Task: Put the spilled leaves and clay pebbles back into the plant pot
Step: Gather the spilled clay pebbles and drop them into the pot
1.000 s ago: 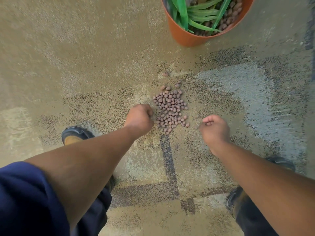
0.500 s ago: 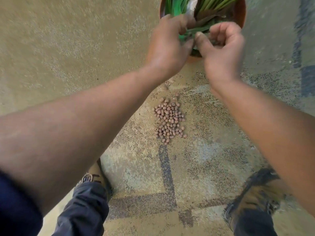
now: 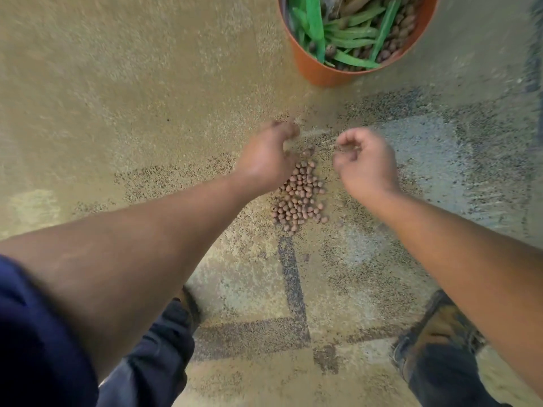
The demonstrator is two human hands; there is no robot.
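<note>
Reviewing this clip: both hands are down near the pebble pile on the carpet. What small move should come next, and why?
Probably close both hands in on the pile of small brown clay pebbles and scoop a handful. The left hand and right hand flank the pile's far end, fingers curled and apparently empty, while the orange plastic plant pot with green leaves stands beyond it.

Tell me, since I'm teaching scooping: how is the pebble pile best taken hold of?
Probably from both flanks. The clay pebbles lie loose in a narrow heap running toward the plant pot; the left hand and right hand could cup its long edges, fingers sliding under along the floor.
</note>
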